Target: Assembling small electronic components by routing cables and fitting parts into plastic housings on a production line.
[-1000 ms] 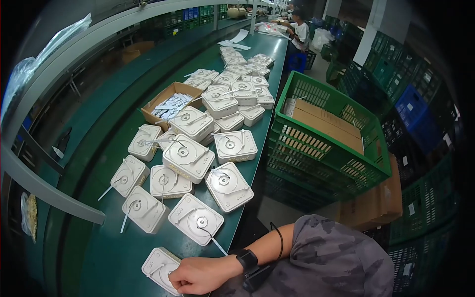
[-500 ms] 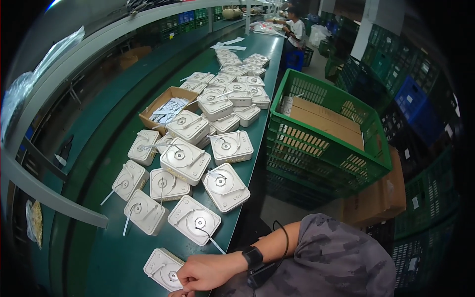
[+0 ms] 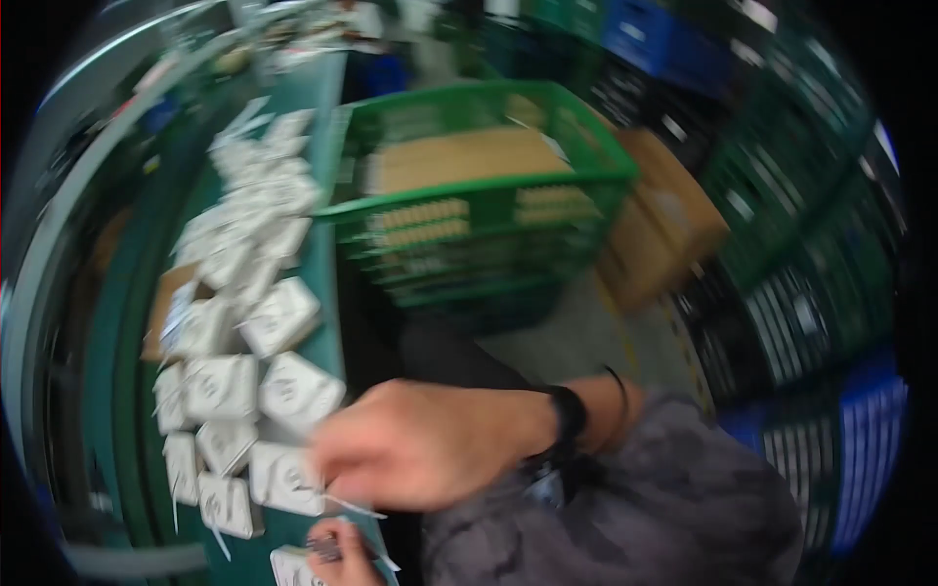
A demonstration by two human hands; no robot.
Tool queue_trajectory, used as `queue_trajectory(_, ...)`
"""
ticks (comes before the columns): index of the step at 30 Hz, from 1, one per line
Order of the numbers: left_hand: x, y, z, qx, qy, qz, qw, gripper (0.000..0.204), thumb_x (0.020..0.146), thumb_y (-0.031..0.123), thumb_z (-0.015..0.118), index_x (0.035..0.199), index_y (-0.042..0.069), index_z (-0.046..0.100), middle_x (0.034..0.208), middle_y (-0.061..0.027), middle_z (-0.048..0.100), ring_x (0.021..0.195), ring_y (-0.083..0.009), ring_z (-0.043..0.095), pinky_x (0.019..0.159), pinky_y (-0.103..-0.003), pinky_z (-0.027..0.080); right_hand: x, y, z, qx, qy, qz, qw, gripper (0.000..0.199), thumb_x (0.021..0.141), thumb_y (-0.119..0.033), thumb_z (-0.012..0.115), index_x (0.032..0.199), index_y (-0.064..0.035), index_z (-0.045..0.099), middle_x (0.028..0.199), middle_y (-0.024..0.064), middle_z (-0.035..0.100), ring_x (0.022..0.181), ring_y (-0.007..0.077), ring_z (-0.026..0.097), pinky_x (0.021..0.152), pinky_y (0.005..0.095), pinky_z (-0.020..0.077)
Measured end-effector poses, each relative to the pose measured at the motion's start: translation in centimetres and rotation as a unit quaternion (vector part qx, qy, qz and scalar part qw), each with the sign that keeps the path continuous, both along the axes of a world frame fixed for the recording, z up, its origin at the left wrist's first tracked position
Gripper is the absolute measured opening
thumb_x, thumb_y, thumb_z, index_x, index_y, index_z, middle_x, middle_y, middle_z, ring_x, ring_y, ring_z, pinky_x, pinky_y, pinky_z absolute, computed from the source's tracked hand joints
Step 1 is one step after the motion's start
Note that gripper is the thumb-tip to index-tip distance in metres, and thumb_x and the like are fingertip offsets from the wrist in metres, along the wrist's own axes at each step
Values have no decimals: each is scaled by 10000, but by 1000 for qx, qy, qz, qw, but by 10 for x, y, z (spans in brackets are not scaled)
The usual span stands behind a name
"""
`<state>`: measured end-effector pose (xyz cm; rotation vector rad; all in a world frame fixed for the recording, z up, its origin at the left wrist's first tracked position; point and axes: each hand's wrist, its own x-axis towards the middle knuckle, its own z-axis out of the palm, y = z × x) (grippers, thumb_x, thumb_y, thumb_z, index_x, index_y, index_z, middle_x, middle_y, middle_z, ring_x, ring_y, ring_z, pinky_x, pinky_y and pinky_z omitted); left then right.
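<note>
My right hand point(image 3: 391, 444), smeared by motion, is raised over the near end of the bench with its fingers bent. What it holds, if anything, cannot be made out. Below it, my left hand point(image 3: 347, 557) shows at the lower edge with curled fingers; a small dark patch lies at its fingertips. A white turntable-shaped unit point(image 3: 291, 565) is beside that hand, partly cut off. Another white turntable-shaped unit point(image 3: 283, 479), with a thin pale strip point(image 3: 354, 505) beside it, lies just left of my right hand.
Several similar white units point(image 3: 223, 386) crowd the green bench point(image 3: 327, 322), stacked toward its far end. Among them stands an open cardboard box point(image 3: 159, 317). Right of the bench, a green crate point(image 3: 479, 190) holds cardboard; a brown carton point(image 3: 660, 220) and stacked crates point(image 3: 782, 205) stand beyond.
The view has swung to the right and blurred. My right hand has lifted away from the nearest unit, and my left hand now shows more below it.
</note>
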<state>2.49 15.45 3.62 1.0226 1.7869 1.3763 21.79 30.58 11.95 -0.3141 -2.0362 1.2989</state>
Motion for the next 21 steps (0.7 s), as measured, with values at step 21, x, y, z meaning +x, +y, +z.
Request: queue_trajectory(21, 159, 179, -22, -98, -94, -275, 952, 93, 950, 17, 681, 986, 83, 626, 904, 27, 617, 781, -52, 527, 686, -189, 410, 280, -2, 22, 97, 226, -110, 963, 350, 955, -53, 597, 1301, -10, 627, 851, 84, 652, 684, 250, 617, 586, 328, 503)
